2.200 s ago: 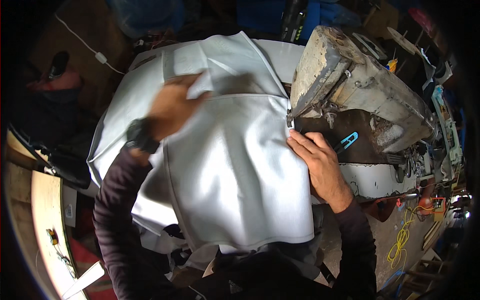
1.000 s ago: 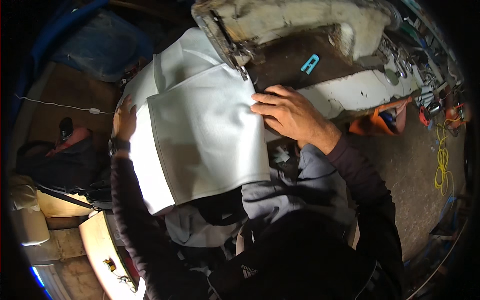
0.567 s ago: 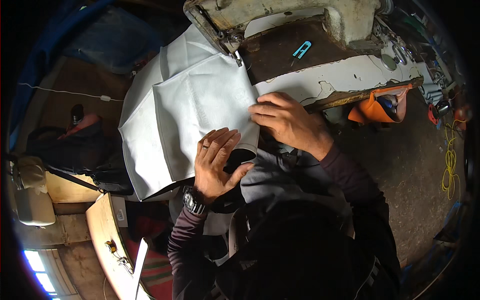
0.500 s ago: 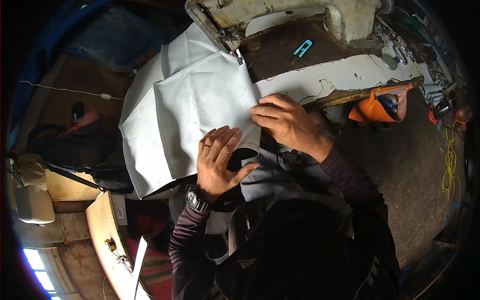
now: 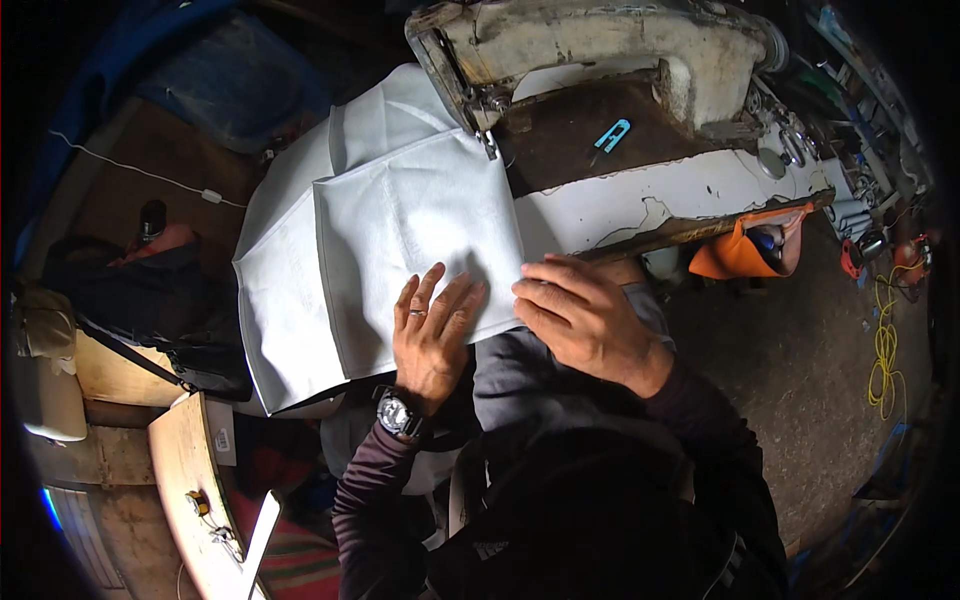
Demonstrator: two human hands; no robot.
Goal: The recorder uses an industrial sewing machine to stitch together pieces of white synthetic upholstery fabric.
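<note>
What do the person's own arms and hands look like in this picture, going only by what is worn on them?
Both arms wear dark, purplish long sleeves reaching the wrists. The left hand has a ring on one finger, and a dark, round-faced wristwatch sits at the left wrist. The right hand is bare, with no glove, ring or watch visible.

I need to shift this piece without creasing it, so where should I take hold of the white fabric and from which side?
Probably the near edge of the white fabric, where it overhangs toward the lap and is free. Come from the body side: the left hand lies flat there, the right hand at the near right corner. The far end sits under the sewing machine head.
</note>
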